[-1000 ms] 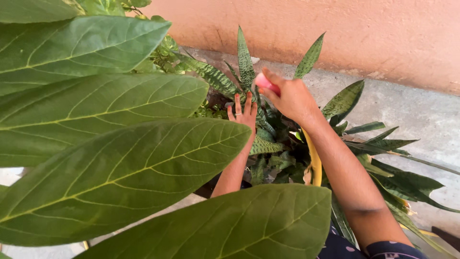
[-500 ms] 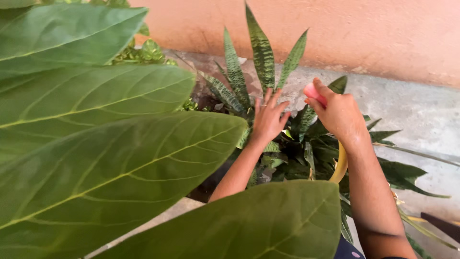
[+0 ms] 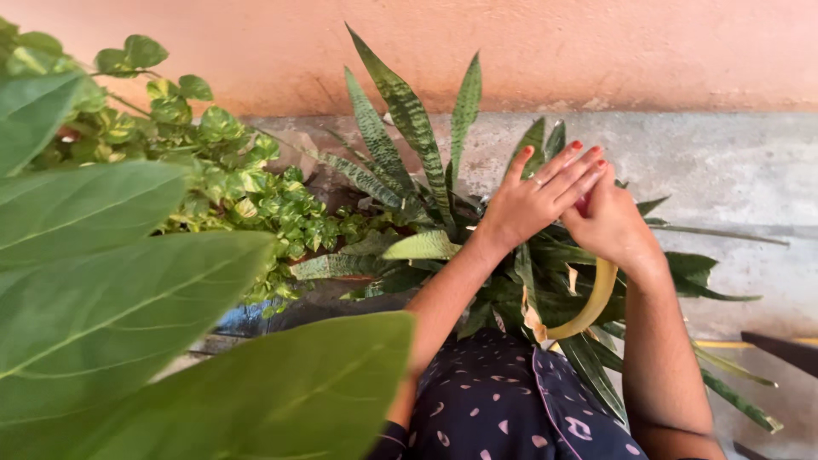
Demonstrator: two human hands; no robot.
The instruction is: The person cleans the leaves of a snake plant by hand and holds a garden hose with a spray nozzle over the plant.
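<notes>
Closest in, big broad green leaves (image 3: 128, 298) fill the left and bottom of the view, and a dark patterned garment (image 3: 503, 400) shows at the bottom edge. Just beyond, a dark pot (image 3: 281, 311) peeks out under the foliage, holding a snake plant (image 3: 409, 153) with stiff mottled leaves fanning upward. Over those leaves, the left hand (image 3: 537, 200) lies with fingers stretched flat and loose, a ring on one finger, its fingertips resting across the right hand (image 3: 609, 226). The right hand is curled tight around a small pink object (image 3: 583, 204), mostly hidden between the two hands. A yellow hose (image 3: 592, 302) curves down from under the right wrist. Left, a small-leaved trailing plant (image 3: 213, 162) spreads. Farther back, grey concrete floor (image 3: 724, 170), then a salmon wall (image 3: 596, 51).
</notes>
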